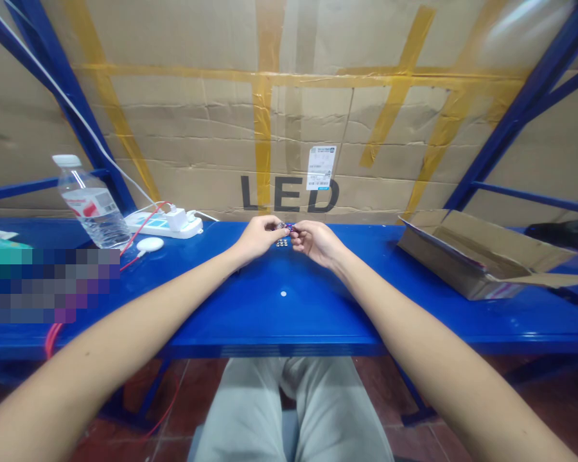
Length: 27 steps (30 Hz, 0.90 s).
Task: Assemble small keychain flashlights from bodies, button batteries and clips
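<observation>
Both my hands meet over the far middle of the blue table (250,308). My left hand (261,236) pinches a small dark object with shiny and purplish parts (288,227), too small to name. The fingertips of my right hand (316,241) close on the right side of the same object. Just below my fingers, several tiny metallic pieces (282,243) lie grouped on the table. A small white round disc (283,294) rests nearer to me on the tabletop.
An open cardboard box (462,256) stands at the right. At the left are a water bottle (94,208), a white power strip (166,224) with plugs, a white oval device (149,244) and a red cable (52,337). Behind rises a large taped carton (197,141) marked LED.
</observation>
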Motion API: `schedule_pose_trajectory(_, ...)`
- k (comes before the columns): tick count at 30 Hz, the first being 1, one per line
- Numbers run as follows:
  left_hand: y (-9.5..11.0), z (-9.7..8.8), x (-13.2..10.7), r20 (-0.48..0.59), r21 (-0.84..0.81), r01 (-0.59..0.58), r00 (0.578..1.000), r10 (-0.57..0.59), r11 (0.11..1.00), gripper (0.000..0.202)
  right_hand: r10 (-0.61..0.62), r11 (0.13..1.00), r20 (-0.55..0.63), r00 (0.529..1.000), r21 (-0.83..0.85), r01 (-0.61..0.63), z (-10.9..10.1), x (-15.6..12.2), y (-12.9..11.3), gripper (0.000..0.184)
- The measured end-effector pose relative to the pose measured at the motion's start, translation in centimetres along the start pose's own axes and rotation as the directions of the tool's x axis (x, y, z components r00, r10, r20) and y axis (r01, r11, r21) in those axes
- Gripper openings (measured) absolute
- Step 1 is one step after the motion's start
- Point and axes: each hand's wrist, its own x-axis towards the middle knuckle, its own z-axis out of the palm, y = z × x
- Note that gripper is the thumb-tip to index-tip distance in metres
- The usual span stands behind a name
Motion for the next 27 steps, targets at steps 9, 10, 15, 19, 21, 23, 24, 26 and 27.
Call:
schedule_pose_trajectory(9, 0.0, 0.0, -0.1, 0.037, 0.011, -0.012, 0.999, 0.012, 1.0, 0.022, -0.083, 0.994, -0.025, 0.996, -0.078, 0.081, 0.2, 0.0, 0.3, 0.027)
schedule_pose_trajectory(10, 0.0, 0.0, -0.1, 0.043, 0.009, -0.013, 0.999, 0.012, 1.0, 0.022, -0.094, 0.992, -0.027, 0.995, -0.09, 0.091, 0.2, 0.0, 0.3, 0.027)
schedule_pose_trajectory(15, 0.0, 0.0, 0.0, 0.036, -0.034, 0.016, 0.999, -0.015, 0.999, 0.022, -0.146, 0.972, -0.022, 0.989, -0.189, 0.14, 0.3, -0.2, 0.4, 0.027)
schedule_pose_trajectory(19, -0.2, -0.3, 0.1, 0.024, 0.044, -0.076, 0.997, 0.075, 0.996, 0.018, -0.228, 0.898, -0.024, 0.973, -0.393, 0.2, -0.3, 0.2, 0.7, 0.02)
schedule_pose_trajectory(21, -0.1, -0.5, -0.1, 0.052, 0.15, -0.154, 0.988, 0.147, 0.977, 0.011, -0.297, 0.807, -0.017, 0.955, -0.539, 0.242, -0.7, 0.5, 0.8, 0.016)
schedule_pose_trajectory(23, 0.1, -0.5, -0.2, 0.067, 0.228, -0.194, 0.981, 0.183, 0.954, 0.009, -0.379, 0.675, 0.016, 0.925, -0.679, 0.288, -1.1, 0.8, 0.8, 0.015)
schedule_pose_trajectory(24, 0.3, -0.5, -0.3, 0.063, 0.248, -0.199, 0.98, 0.189, 0.948, 0.01, -0.416, 0.602, 0.04, 0.909, -0.736, 0.308, -1.3, 0.8, 0.8, 0.015)
schedule_pose_trajectory(26, 0.5, -0.4, -0.5, 0.05, 0.255, -0.192, 0.981, 0.185, 0.948, 0.012, -0.47, 0.475, 0.084, 0.878, -0.815, 0.332, -1.4, 0.8, 0.7, 0.016)
schedule_pose_trajectory(27, 0.5, -0.4, -0.6, 0.044, 0.248, -0.183, 0.983, 0.178, 0.951, 0.012, -0.487, 0.429, 0.099, 0.868, -0.839, 0.336, -1.4, 0.7, 0.6, 0.016)
